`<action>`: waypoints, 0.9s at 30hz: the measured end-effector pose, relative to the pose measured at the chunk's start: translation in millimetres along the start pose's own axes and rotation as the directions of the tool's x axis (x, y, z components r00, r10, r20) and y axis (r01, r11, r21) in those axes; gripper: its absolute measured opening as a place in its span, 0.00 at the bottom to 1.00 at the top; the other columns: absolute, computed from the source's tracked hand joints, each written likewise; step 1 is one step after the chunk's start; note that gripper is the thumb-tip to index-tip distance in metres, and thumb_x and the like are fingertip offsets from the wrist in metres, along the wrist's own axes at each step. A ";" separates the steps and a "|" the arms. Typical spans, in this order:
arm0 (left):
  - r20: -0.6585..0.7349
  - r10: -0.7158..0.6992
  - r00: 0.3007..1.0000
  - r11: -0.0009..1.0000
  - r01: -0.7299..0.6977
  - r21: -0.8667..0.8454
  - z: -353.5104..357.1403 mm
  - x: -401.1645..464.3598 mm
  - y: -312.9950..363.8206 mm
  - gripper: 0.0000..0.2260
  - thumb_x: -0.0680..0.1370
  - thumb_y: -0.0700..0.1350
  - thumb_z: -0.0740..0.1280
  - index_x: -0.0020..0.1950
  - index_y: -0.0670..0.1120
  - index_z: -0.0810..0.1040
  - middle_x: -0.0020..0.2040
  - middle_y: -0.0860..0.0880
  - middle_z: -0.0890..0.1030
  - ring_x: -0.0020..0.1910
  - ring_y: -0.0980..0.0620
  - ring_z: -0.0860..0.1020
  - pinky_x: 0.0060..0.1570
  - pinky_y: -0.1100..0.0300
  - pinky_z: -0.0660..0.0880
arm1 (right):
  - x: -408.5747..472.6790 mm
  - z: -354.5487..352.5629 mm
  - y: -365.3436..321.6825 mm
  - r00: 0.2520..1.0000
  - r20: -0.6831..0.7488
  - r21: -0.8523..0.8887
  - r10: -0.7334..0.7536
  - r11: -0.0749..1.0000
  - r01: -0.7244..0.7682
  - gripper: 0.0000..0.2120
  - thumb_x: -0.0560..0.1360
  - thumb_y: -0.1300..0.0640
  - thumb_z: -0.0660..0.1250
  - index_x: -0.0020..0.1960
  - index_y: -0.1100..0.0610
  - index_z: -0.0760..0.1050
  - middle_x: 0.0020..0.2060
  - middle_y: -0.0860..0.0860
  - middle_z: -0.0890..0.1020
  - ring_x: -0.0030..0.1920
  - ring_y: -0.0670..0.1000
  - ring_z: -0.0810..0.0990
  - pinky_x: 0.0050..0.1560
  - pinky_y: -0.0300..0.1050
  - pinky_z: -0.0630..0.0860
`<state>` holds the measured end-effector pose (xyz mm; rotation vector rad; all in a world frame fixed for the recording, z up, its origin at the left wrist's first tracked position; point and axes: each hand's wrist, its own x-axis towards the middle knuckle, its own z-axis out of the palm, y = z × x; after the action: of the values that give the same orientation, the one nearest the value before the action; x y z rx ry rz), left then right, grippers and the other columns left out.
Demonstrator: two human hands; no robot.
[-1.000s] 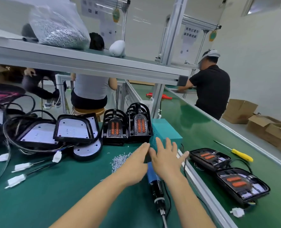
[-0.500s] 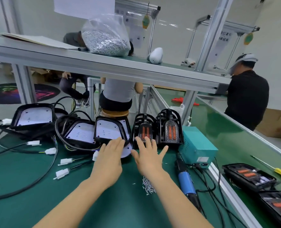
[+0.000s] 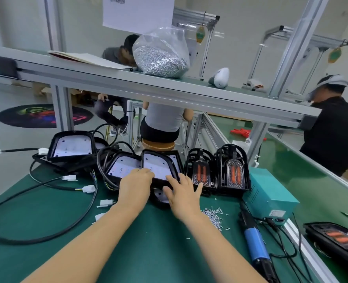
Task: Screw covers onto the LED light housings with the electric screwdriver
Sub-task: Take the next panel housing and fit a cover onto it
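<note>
Both hands [image 3: 135,187] now reached LED housing [image 3: 160,167]

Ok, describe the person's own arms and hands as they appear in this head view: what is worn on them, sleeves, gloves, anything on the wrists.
Both forearms are bare as far as the frame shows, with no sleeve edge in view. The left hand and the right hand wear no gloves. No watch, band or ring shows on the visible wrists and fingers. No cable or strap is attached to either arm.
</note>
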<state>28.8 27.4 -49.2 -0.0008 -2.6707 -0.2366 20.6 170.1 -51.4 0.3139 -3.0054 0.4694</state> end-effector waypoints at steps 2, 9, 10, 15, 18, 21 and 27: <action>-0.049 0.011 0.999 1.000 -0.013 -0.027 -4.0 -2.4 0.9 0.06 0.75 0.37 0.65 0.48 0.45 0.78 0.47 0.50 0.80 0.48 0.48 0.76 0.39 0.55 0.72 | 1.6 -0.6 0.3 0.998 -0.065 0.120 -0.021 0.992 0.028 0.19 0.84 0.48 0.53 0.72 0.50 0.68 0.70 0.54 0.68 0.73 0.55 0.62 0.75 0.58 0.52; -0.355 0.222 0.908 0.950 -0.283 -0.130 -18.7 -27.0 8.9 0.14 0.55 0.31 0.80 0.35 0.42 0.81 0.34 0.48 0.81 0.34 0.49 0.81 0.23 0.58 0.75 | 6.9 -19.0 -0.8 0.956 0.030 0.856 0.293 0.485 -0.175 0.25 0.81 0.53 0.63 0.75 0.56 0.62 0.69 0.54 0.71 0.63 0.53 0.72 0.59 0.43 0.70; -0.368 0.246 0.897 0.936 -0.318 -0.151 -20.6 -32.8 10.6 0.14 0.56 0.32 0.80 0.37 0.41 0.82 0.37 0.48 0.83 0.37 0.49 0.82 0.26 0.58 0.77 | 7.4 -22.0 -0.1 0.940 0.117 0.920 0.320 0.323 -0.224 0.22 0.80 0.55 0.64 0.73 0.55 0.65 0.66 0.55 0.73 0.58 0.55 0.75 0.53 0.46 0.78; -0.406 0.166 0.899 0.858 -0.335 -0.390 -35.5 -42.8 -3.8 0.12 0.72 0.50 0.70 0.51 0.45 0.84 0.57 0.52 0.82 0.54 0.54 0.80 0.54 0.63 0.72 | -4.3 -23.2 13.6 0.912 0.276 0.944 0.305 0.092 -0.316 0.06 0.81 0.63 0.62 0.56 0.60 0.76 0.46 0.56 0.80 0.38 0.54 0.79 0.25 0.41 0.78; -0.366 -0.197 0.910 0.828 -0.046 -0.559 -49.3 -16.8 -35.3 0.19 0.77 0.53 0.64 0.63 0.44 0.77 0.67 0.48 0.74 0.66 0.50 0.71 0.65 0.56 0.64 | -14.2 -18.8 20.4 0.913 0.278 0.949 0.299 0.059 -0.309 0.04 0.81 0.63 0.63 0.52 0.57 0.76 0.45 0.55 0.80 0.39 0.54 0.78 0.25 0.41 0.78; -0.121 -0.514 0.849 0.798 0.421 -0.432 -52.7 16.4 -79.7 0.24 0.79 0.53 0.63 0.71 0.42 0.67 0.71 0.41 0.67 0.68 0.40 0.64 0.63 0.46 0.64 | -21.6 -14.2 21.1 0.930 0.260 0.948 0.261 0.112 -0.296 0.05 0.81 0.62 0.62 0.53 0.56 0.76 0.46 0.55 0.82 0.39 0.53 0.80 0.26 0.42 0.78; 0.221 -0.580 0.784 0.704 0.619 -0.349 -42.8 40.9 -117.0 0.13 0.76 0.46 0.67 0.40 0.36 0.75 0.48 0.35 0.72 0.33 0.41 0.72 0.33 0.56 0.68 | -26.2 -10.7 17.8 0.951 0.220 0.948 0.216 0.182 -0.260 0.06 0.81 0.62 0.62 0.54 0.55 0.77 0.44 0.52 0.84 0.38 0.51 0.82 0.28 0.43 0.78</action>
<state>6.5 -96.6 -12.9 0.7644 -2.5681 -1.0225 42.8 194.9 -49.3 -0.1469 -2.2285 2.4126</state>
